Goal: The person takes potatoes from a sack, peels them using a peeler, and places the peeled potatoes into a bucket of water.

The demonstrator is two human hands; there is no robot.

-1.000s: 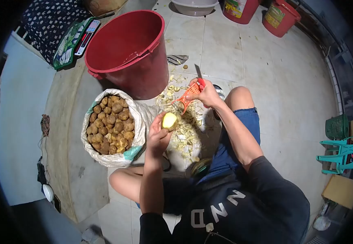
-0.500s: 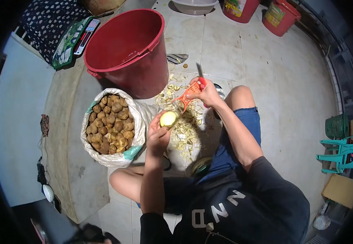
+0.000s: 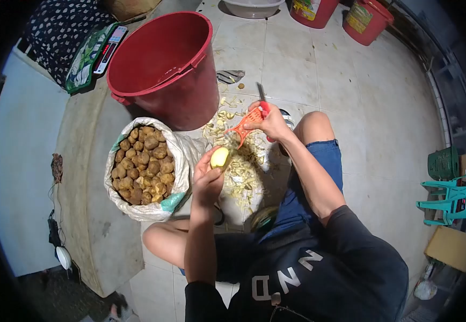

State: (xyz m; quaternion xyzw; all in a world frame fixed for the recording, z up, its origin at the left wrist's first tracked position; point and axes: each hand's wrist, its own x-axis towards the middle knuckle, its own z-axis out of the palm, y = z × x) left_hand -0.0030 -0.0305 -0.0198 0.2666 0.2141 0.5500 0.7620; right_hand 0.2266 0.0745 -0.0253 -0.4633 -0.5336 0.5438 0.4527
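Observation:
My left hand (image 3: 207, 177) is closed around a peeled, pale yellow potato (image 3: 220, 158), in front of my body. Up and to the right of it, my right hand (image 3: 272, 124) grips an orange peeler (image 3: 240, 129) whose head points down toward the potato, a small gap apart. A knife (image 3: 261, 92) with a red handle is also in that hand, its dark blade sticking out past the fingers. Beside my left hand stands a white sack (image 3: 182, 147), rolled open and full of brown potatoes (image 3: 146, 163). Peelings (image 3: 242, 180) lie scattered on the floor beneath both hands.
A large dark red bucket (image 3: 187, 99) stands behind the sack. Farther back are a pale basin (image 3: 252, 9) and two smaller red buckets (image 3: 311, 13). A scale (image 3: 109, 49) rests at upper left. Green plastic stools (image 3: 450, 198) stand at the right on the tiled floor (image 3: 372, 139).
The potato has been turned a little in my left hand. My right hand keeps the peeler and knife at nearly the same place. The whole view has shifted slightly.

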